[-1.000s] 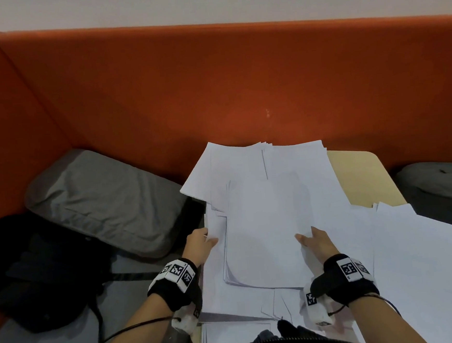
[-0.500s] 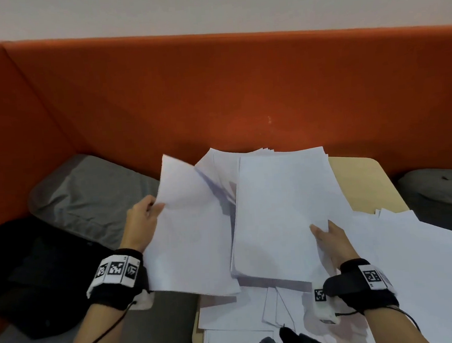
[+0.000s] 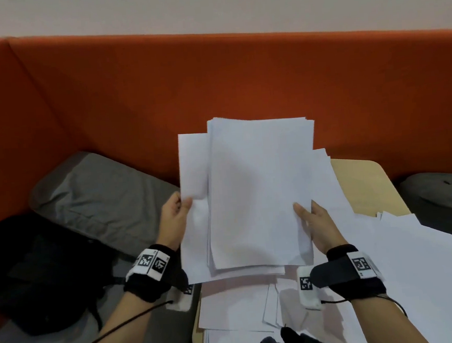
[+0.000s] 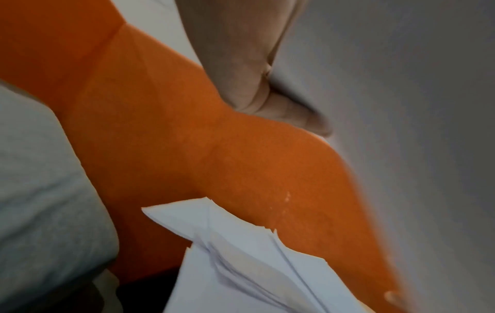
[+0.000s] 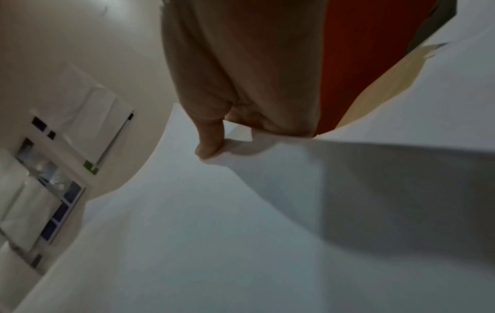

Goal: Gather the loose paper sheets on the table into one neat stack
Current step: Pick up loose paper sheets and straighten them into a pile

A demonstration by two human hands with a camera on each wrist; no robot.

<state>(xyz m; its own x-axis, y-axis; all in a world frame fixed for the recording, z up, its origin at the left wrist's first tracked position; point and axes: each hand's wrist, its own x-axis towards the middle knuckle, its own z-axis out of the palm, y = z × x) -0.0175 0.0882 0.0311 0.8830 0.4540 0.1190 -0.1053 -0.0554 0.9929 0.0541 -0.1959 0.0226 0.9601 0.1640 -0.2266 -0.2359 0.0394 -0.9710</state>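
Orange backrest (image 3: 213,91) runs across the far side w/ a corner panel (image 3: 4,121) on the left; pale wall (image 3: 206,2) above it. Grey cushion (image 3: 94,200) lies on the seat at left, against the backrest. Black bag (image 3: 38,272) sits just in front of the cushion, touching it, strap trailing toward the near side. 2nd grey cushion (image 3: 440,195) at far right, partly cut off by the frame edge. Right wrist view shows a ceiling (image 5: 67,53) w/ a square panel (image 5: 88,118) and a dark grid fitting, too blurred to ID.
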